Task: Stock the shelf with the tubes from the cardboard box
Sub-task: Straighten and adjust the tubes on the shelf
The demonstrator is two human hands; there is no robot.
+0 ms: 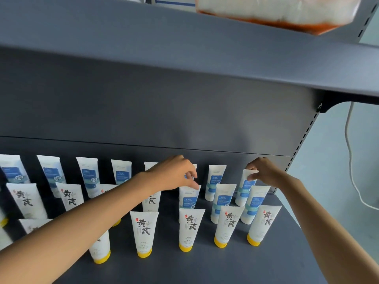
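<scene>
Several white tubes stand cap-down in rows on the dark grey shelf (184, 267). Blue-labelled tubes fill the back rows; tubes with black characters and yellow caps (144, 232) stand in front. My left hand (174, 173) reaches over the middle rows, and its fingertips pinch the top edge of a blue-labelled tube (188, 198). My right hand (261, 169) pinches the top edge of the rightmost back-row blue-labelled tube (245, 187). The cardboard box is out of view.
The shelf above (184, 54) overhangs the workspace and carries a white and orange packet (276, 11) at the top right. A slotted upright (303, 140) bounds the right side, with a white cable (350, 152) beyond it.
</scene>
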